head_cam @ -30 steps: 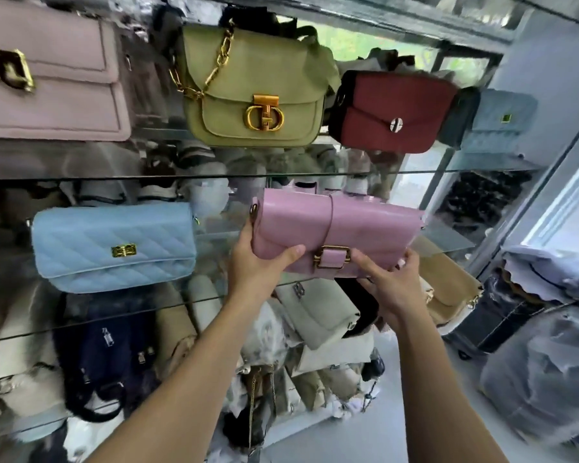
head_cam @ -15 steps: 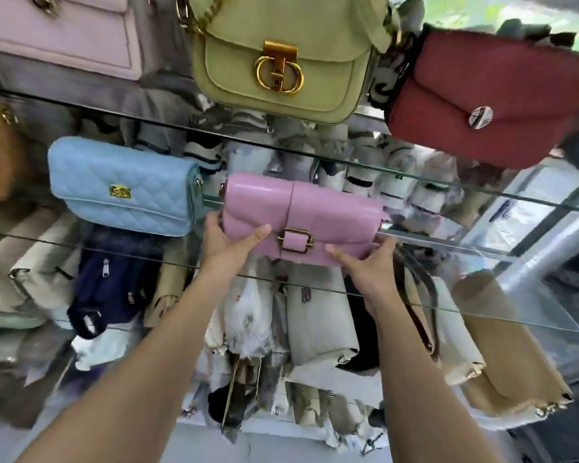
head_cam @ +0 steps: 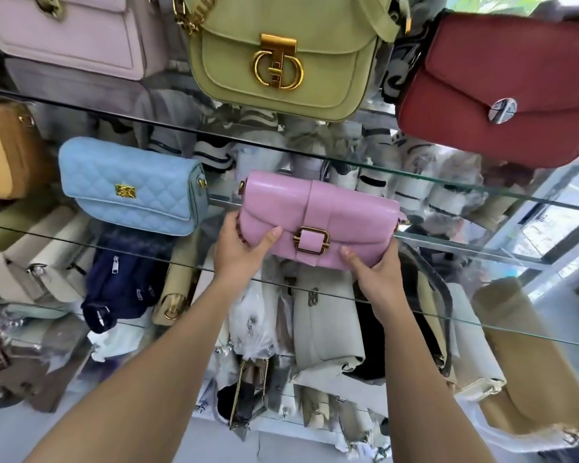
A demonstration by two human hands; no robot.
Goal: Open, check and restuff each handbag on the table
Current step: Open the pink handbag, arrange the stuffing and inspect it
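Left hand (head_cam: pixel 244 252) curled round the left end of the pink handbag (head_cam: pixel 318 212), thumb laid across its front. Right hand (head_cam: pixel 378 279) grips the lower edge at the other end, thumb just beside the gold buckle (head_cam: pixel 311 240). The bag sits at the lip of a glass shelf (head_cam: pixel 465 246); I cannot tell whether it rests there or hangs in my grip. To open it well, I judge I should hold it level, draw it clear of the glass, then free the strap from the buckle. A blue quilted bag (head_cam: pixel 127 185) stands just to its left. A green bag (head_cam: pixel 281 61) and a red bag (head_cam: pixel 498 91) crowd the shelf above, leaving little headroom.
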